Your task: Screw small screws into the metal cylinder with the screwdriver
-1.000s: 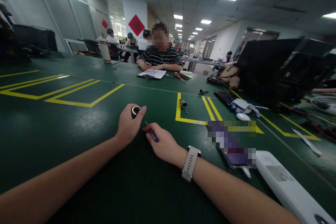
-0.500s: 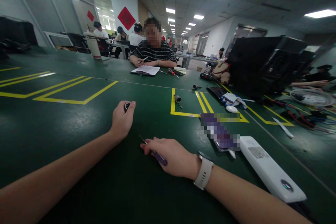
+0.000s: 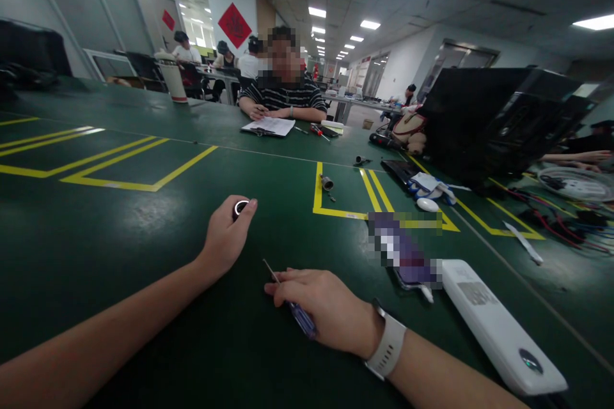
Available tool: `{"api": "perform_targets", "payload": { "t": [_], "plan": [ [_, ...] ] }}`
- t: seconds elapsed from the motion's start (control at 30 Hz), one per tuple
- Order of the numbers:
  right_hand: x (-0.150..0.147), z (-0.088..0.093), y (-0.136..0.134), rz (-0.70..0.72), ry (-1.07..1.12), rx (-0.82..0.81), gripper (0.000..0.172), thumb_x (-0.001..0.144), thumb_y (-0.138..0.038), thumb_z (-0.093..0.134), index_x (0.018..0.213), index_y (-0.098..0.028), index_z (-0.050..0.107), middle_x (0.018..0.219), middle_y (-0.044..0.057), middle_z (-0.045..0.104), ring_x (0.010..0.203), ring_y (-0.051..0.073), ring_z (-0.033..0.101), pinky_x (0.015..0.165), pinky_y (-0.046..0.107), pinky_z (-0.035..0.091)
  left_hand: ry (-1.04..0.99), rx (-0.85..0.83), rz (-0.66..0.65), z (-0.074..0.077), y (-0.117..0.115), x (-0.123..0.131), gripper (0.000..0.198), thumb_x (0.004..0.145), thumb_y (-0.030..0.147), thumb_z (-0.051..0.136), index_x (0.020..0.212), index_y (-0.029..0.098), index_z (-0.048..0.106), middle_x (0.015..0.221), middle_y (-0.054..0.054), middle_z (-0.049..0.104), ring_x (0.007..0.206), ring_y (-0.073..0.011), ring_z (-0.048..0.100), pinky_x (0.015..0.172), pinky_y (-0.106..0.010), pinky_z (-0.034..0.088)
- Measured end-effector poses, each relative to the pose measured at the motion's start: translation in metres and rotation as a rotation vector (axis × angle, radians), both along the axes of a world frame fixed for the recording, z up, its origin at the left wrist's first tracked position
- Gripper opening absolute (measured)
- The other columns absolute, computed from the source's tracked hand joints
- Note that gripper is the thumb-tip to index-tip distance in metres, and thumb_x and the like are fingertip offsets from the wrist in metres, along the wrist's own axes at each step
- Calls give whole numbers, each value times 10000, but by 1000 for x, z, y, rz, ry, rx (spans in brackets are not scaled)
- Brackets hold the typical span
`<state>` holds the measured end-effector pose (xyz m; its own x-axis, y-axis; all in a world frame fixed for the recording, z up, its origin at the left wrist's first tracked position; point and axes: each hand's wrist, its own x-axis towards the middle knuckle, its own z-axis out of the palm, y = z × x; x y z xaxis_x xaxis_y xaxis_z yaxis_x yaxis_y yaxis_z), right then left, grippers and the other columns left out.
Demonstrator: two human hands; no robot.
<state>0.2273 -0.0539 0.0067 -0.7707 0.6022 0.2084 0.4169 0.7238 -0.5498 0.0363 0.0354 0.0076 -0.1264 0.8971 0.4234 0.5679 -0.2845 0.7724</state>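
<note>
My left hand (image 3: 228, 234) is closed around a round dark part with a shiny metal ring (image 3: 240, 208) at its end; the rest of that part is hidden in the palm. In my right hand (image 3: 329, 310), which wears a watch with a pale strap, a screwdriver (image 3: 303, 321) with a translucent purple handle is gripped, its thin shaft pointing up and left. The tip is apart from the ringed part. Beyond the hands, a small metal cylinder (image 3: 327, 183) lies inside a yellow tape outline, with tiny pieces (image 3: 331, 198) beside it.
Right of my right hand lie a purple phone (image 3: 405, 252) and a white power bank (image 3: 499, 326). Farther right are a white mouse (image 3: 427, 205), gloves (image 3: 429, 185), cables and a large black case (image 3: 480, 115). Across the green table sits a person with a clipboard (image 3: 268, 126).
Both hands have shifted slightly right and down in view. The ring in my left hand now faces me more and looks brighter. The screwdriver shaft has tilted more upright.
</note>
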Motion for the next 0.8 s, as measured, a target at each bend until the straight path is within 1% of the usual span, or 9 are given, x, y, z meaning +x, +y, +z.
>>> {"api": "perform_targets", "payload": {
  "t": [0.2, 0.33, 0.43, 0.53, 0.7, 0.8],
  "plan": [
    [-1, 0, -1, -13, 21, 3, 304, 740, -50, 564, 1009, -186, 524, 1230, 73, 581, 1221, 169, 455, 1057, 312, 308, -64, -23, -18, -2, 0, 1, 250, 780, 436, 473, 721, 205, 546, 601, 17, 515, 576, -163, 490, 519, -276, 388],
    [-3, 3, -2, -13, 29, 4, 285, 751, -71, 559, 1007, -193, 526, 1232, 67, 581, 1226, 162, 449, 1050, 304, 318, -67, -55, -46, -1, -2, 1, 261, 776, 452, 488, 750, 200, 547, 610, 21, 512, 569, -159, 483, 515, -272, 384],
    [-5, 3, -3, -13, 23, 8, 264, 760, -88, 555, 1001, -192, 527, 1233, 68, 580, 1224, 164, 450, 1049, 298, 316, -61, -41, -45, 0, -5, 2, 256, 756, 454, 519, 771, 199, 537, 637, 23, 521, 587, -160, 491, 537, -278, 394],
    [-6, 2, -4, -15, 2, 18, 269, 748, -73, 556, 992, -182, 529, 1236, 72, 576, 1228, 171, 446, 1053, 291, 306, -48, -34, -55, 0, -9, 4, 243, 728, 430, 554, 782, 196, 516, 661, 26, 522, 604, -161, 499, 558, -284, 403],
    [-7, 2, -7, -17, -17, 31, 276, 741, -71, 558, 988, -190, 523, 1240, 71, 572, 1221, 184, 453, 1036, 314, 329, -76, -35, -131, -5, -15, 8, 205, 706, 332, 572, 841, 194, 504, 729, 17, 529, 662, -169, 519, 605, -296, 426],
    [-7, 6, -8, -31, 30, 50, 267, 733, -81, 569, 962, -210, 525, 1187, 56, 608, 1145, 185, 523, 1010, 340, 350, -63, -30, -153, -5, -11, 8, 198, 715, 312, 562, 868, 199, 509, 761, 8, 544, 697, -179, 532, 632, -308, 435]
  ]
}}
